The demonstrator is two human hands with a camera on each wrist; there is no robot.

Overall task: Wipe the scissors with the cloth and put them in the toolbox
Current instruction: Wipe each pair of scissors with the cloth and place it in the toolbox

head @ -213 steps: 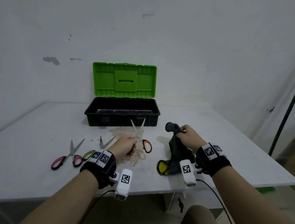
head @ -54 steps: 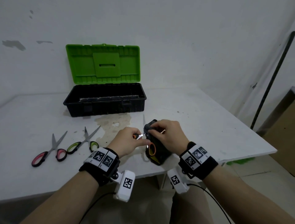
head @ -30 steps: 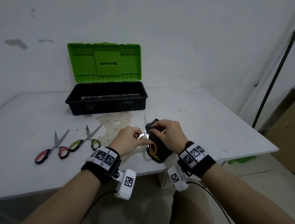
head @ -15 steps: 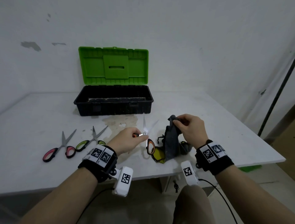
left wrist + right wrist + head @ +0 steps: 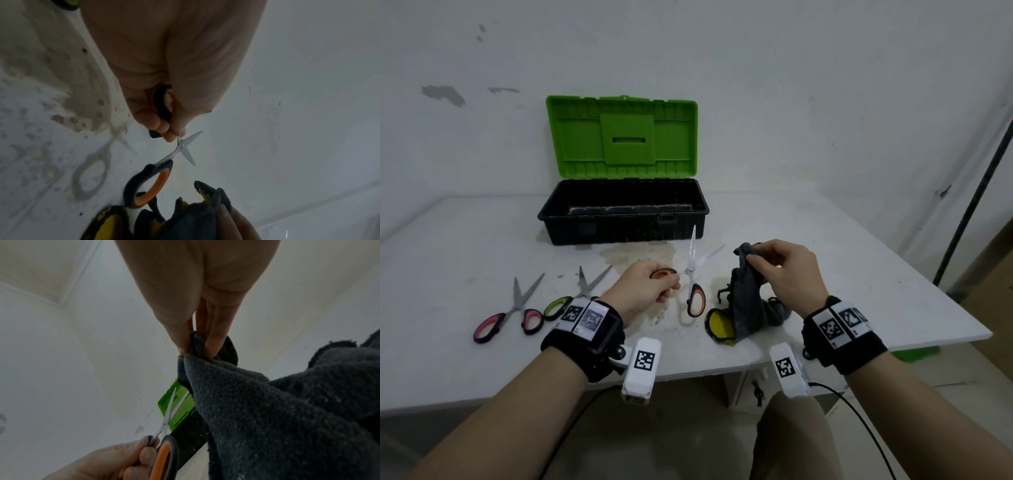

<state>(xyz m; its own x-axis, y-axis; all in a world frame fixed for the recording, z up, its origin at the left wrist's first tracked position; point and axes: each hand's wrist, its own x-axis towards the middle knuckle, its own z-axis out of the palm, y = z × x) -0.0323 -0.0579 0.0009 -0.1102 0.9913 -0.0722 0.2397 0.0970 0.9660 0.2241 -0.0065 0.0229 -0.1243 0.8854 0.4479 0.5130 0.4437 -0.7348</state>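
My left hand (image 5: 654, 287) grips one handle of the orange-and-black scissors (image 5: 693, 274), held above the table with the blades spread apart and pointing away from me. The scissors (image 5: 164, 164) show the same in the left wrist view. My right hand (image 5: 780, 270) pinches the top of a dark grey cloth (image 5: 746, 301), whose lower end trails on the table beside the scissors without touching the blades. The cloth (image 5: 267, 410) fills the right wrist view. The black toolbox (image 5: 623, 212) with its green lid (image 5: 619, 137) raised stands behind.
Pink-handled scissors (image 5: 506, 315) and green-handled scissors (image 5: 578, 294) lie on the white table (image 5: 825, 246) to my left. A brownish stain (image 5: 637, 253) marks the table before the toolbox. The table's right edge and a dark pole (image 5: 976, 192) are on the right.
My right hand has drawn the cloth off the scissors' blades and to the right. The blades, closed inside the cloth before, now stand spread apart and bare.
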